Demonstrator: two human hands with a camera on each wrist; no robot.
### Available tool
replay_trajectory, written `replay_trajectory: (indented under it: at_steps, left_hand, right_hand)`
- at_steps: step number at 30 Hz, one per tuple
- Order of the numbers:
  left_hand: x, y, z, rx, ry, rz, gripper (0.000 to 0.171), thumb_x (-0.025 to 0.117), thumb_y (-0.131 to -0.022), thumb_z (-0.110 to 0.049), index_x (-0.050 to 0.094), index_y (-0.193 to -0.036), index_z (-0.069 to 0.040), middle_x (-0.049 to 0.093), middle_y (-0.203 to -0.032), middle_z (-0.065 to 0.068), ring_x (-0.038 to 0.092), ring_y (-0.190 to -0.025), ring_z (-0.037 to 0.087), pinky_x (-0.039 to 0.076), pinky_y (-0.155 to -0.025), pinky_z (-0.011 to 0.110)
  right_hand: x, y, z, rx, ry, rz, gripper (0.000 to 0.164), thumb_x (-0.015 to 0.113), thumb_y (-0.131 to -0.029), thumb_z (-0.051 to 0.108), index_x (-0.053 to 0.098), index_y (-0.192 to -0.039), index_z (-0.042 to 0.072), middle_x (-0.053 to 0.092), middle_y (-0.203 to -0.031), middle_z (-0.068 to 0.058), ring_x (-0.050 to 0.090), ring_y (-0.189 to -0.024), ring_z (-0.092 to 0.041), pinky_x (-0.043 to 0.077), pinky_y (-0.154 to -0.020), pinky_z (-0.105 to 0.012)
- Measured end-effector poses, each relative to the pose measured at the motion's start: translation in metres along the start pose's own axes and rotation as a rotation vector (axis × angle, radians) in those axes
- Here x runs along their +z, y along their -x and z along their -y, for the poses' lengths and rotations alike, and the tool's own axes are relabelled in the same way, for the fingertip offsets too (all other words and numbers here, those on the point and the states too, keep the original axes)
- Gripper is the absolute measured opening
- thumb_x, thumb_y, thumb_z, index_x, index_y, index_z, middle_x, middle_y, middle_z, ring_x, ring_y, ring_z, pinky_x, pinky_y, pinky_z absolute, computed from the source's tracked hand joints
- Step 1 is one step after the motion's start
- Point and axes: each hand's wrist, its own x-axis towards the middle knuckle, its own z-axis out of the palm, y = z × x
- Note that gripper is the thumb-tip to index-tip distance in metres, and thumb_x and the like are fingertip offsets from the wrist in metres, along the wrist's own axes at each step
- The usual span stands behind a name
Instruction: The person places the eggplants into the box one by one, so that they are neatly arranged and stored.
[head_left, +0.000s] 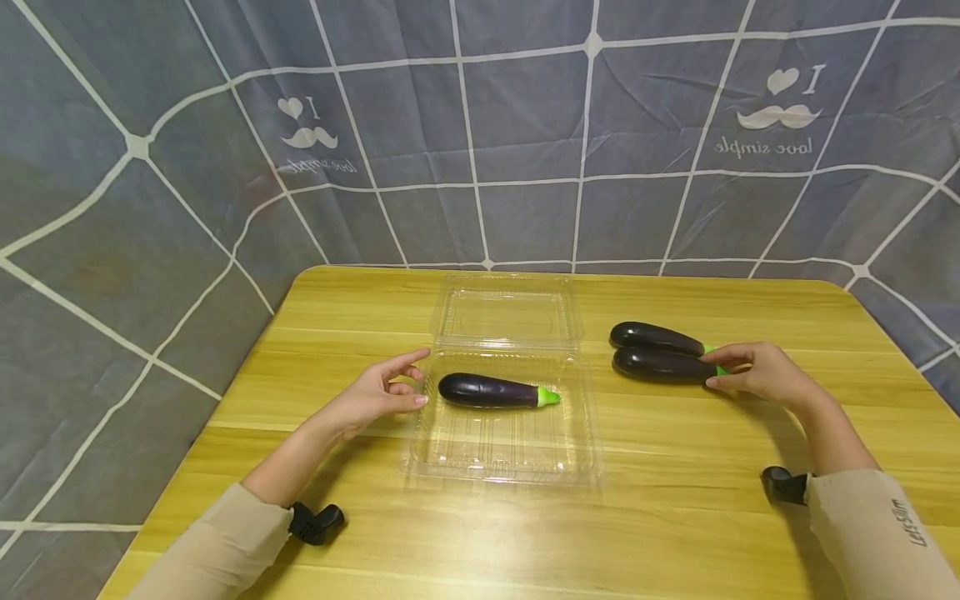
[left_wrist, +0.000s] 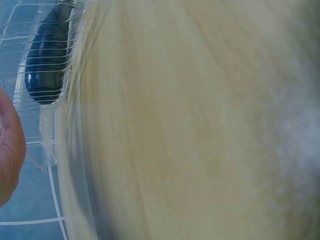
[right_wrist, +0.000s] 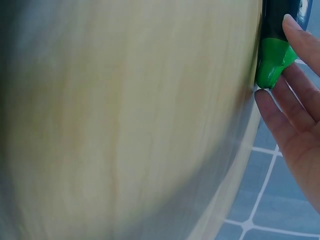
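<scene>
One dark purple eggplant with a green stem lies crosswise in the base of a clear plastic clamshell box. My left hand, fingers spread and loosely bent, is at the box's left edge, fingertips right at the rim. On the right, two more eggplants lie side by side with their stems to the right. My right hand pinches the stem end of the nearer eggplant, its thumb on the dark skin and fingers around the green cap. The farther eggplant lies against it, its stem partly hidden by the fingers.
The box's lid is folded back flat toward the far edge of the wooden table. A grey curtain with white lines hangs behind and beside the table. A black wrist device hangs under each forearm.
</scene>
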Motion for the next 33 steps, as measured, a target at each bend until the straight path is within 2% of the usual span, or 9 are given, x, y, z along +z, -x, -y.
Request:
replay_trajectory:
  at_steps: [3, 6, 12, 19, 28, 33]
  left_hand:
    - [0.0005, 0.0, 0.0009, 0.005, -0.001, 0.001, 0.075, 0.066, -0.084, -0.001, 0.024, -0.147, -0.002, 0.038, -0.12, 0.019, 0.055, -0.081, 0.01, 0.048, -0.071, 0.021]
    - [0.0005, 0.0006, 0.0024, 0.008, 0.004, 0.001, 0.075, 0.066, -0.084, 0.0, 0.024, -0.147, -0.002, 0.038, -0.12, 0.019, 0.054, -0.08, 0.01, 0.048, -0.07, 0.021]
    - [0.0007, 0.0005, 0.0026, 0.012, 0.001, 0.008, 0.075, 0.065, -0.084, 0.0, 0.023, -0.147, -0.002, 0.037, -0.119, 0.019, 0.053, -0.078, 0.01, 0.047, -0.069, 0.02]
    - [0.0005, -0.0012, 0.0026, 0.013, -0.002, 0.008, 0.075, 0.065, -0.084, 0.002, 0.023, -0.147, -0.002, 0.037, -0.119, 0.02, 0.054, -0.078, 0.01, 0.047, -0.069, 0.02]
    - [-0.0008, -0.0016, 0.0052, 0.018, 0.001, 0.011, 0.077, 0.067, -0.083, -0.001, 0.024, -0.147, -0.003, 0.038, -0.119, 0.018, 0.054, -0.078, 0.01, 0.047, -0.069, 0.019]
    - [-0.0008, -0.002, 0.0047, 0.009, 0.012, 0.011, 0.079, 0.068, -0.083, -0.002, 0.024, -0.147, -0.005, 0.037, -0.12, 0.017, 0.053, -0.078, 0.01, 0.047, -0.069, 0.019]
  right_hand:
    - [0.0003, -0.0005, -0.0001, -0.003, -0.014, 0.008, 0.048, 0.075, -0.08, 0.022, 0.061, -0.117, -0.005, 0.059, -0.115, -0.026, 0.06, -0.096, -0.024, 0.05, -0.068, -0.023]
    - [0.0007, -0.0013, 0.0003, -0.014, -0.02, 0.014, 0.048, 0.074, -0.08, 0.021, 0.061, -0.118, -0.005, 0.059, -0.114, -0.025, 0.059, -0.098, -0.028, 0.05, -0.067, -0.024]
    - [0.0019, -0.0014, -0.0017, -0.039, -0.009, 0.004, 0.044, 0.076, -0.078, 0.019, 0.063, -0.114, -0.004, 0.062, -0.109, -0.022, 0.057, -0.087, -0.001, 0.05, -0.068, -0.022]
    - [0.0029, -0.0007, -0.0017, -0.056, 0.006, -0.001, 0.043, 0.076, -0.078, 0.018, 0.063, -0.113, -0.003, 0.062, -0.108, -0.022, 0.06, -0.088, -0.013, 0.051, -0.064, -0.025]
    - [0.0012, 0.0005, 0.0018, -0.085, 0.02, -0.011, 0.04, 0.075, -0.079, 0.017, 0.064, -0.111, -0.002, 0.062, -0.107, -0.02, 0.058, -0.086, -0.008, 0.05, -0.066, -0.023]
    - [-0.0001, 0.0002, 0.0044, -0.151, 0.028, -0.053, 0.035, 0.075, -0.078, 0.012, 0.066, -0.108, -0.003, 0.063, -0.103, -0.018, 0.056, -0.082, -0.003, 0.049, -0.066, -0.021]
